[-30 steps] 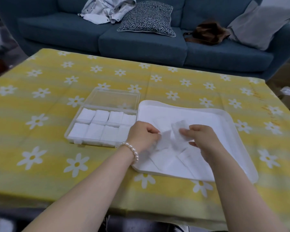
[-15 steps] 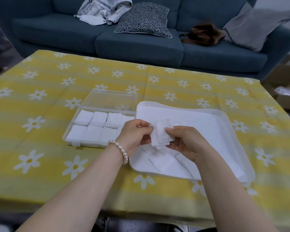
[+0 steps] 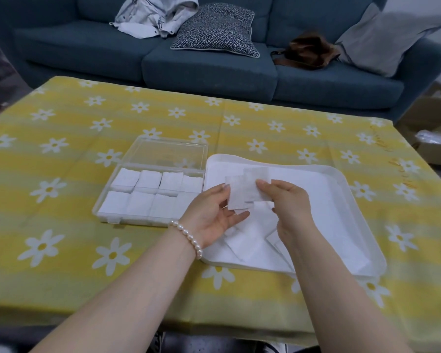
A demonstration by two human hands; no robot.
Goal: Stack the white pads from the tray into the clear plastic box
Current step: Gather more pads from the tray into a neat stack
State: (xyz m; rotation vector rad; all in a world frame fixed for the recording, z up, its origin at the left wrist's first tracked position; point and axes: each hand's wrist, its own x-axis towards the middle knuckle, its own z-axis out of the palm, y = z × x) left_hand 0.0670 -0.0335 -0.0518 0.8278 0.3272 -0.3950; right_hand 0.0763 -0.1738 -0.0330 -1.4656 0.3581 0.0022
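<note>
Above the left part of the white tray (image 3: 354, 200), both hands hold thin white pads. My left hand (image 3: 211, 215), palm up, pinches one pad (image 3: 236, 196) by its left edge. My right hand (image 3: 290, 205) pinches a second pad (image 3: 256, 183) that overlaps the first. More loose pads (image 3: 247, 243) lie flat in the tray under my hands. The clear plastic box (image 3: 148, 217) sits just left of the tray, its lid (image 3: 168, 154) folded open behind it, and stacks of pads (image 3: 148, 179) fill most of its compartments.
The table wears a yellow cloth (image 3: 61, 149) printed with white daisies. A blue sofa (image 3: 209, 70) with a patterned cushion, clothes and a brown bag stands right behind the table. Cardboard boxes (image 3: 435, 138) sit off the right edge.
Both hands have lifted from the tray floor with pads. The left hand has turned palm up, and the two pads are now held higher and spread apart, overlapping.
</note>
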